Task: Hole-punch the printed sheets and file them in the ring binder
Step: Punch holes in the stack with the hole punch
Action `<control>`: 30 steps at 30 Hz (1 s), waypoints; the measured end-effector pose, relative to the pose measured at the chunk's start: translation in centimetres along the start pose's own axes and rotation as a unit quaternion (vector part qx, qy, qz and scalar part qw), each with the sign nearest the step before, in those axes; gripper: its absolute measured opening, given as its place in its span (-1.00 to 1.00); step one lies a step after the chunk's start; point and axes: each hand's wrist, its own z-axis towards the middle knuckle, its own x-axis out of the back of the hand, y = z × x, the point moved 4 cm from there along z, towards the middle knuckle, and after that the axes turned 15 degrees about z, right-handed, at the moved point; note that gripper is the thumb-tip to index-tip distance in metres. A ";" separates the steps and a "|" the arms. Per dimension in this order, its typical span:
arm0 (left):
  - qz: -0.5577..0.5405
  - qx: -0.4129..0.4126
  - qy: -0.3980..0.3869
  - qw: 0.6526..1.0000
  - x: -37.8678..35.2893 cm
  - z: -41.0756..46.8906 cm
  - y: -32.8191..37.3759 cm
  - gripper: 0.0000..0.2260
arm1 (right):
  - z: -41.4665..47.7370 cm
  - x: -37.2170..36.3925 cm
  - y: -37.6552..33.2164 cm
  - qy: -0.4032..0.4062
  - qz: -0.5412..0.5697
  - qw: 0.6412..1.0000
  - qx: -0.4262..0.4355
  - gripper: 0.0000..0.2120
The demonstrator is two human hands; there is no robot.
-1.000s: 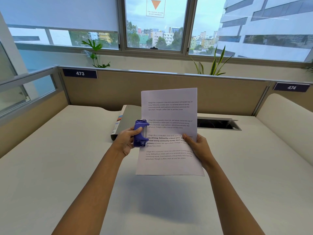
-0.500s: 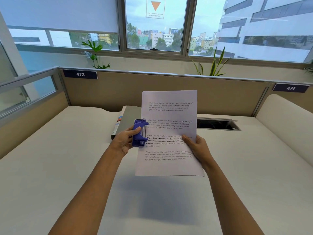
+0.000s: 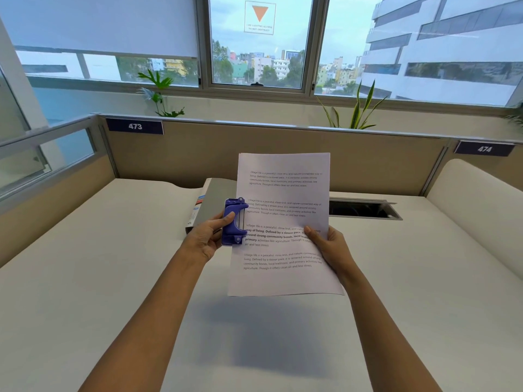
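I hold printed sheets (image 3: pixel 285 193) upright above the desk, text facing me. My right hand (image 3: pixel 329 248) pinches their right edge, thumb on the front. My left hand (image 3: pixel 208 236) grips a purple hole punch (image 3: pixel 233 222) whose jaws sit over the middle of the sheets' left edge. A grey ring binder (image 3: pixel 212 199) lies shut on the desk behind my left hand, partly hidden by the punch and the paper.
The white desk (image 3: pixel 85 278) is bounded by tan partition walls at the back and sides. A cable slot (image 3: pixel 365 209) opens in the desk to the right of the sheets. Plants stand on the window ledge beyond.
The sheets and both hands have risen slightly; the grips are the same and the punch stays on the left edge.
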 end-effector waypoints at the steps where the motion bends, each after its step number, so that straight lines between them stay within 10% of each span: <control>1: 0.000 -0.005 -0.002 1.000 0.0 0.0 0.1 -0.96 | 0.0 0.0 0.0 -0.001 0.000 1.000 0.001 -0.95; 13: 0.045 -0.061 0.009 0.997 1.6 0.2 1.5 -0.73 | 0.3 1.1 -0.1 0.010 0.006 1.000 0.002 -0.86; 30: 0.034 0.054 0.229 0.971 13.5 3.8 -4.1 -0.55 | 0.3 1.7 0.4 0.017 -0.006 1.000 -0.010 -0.87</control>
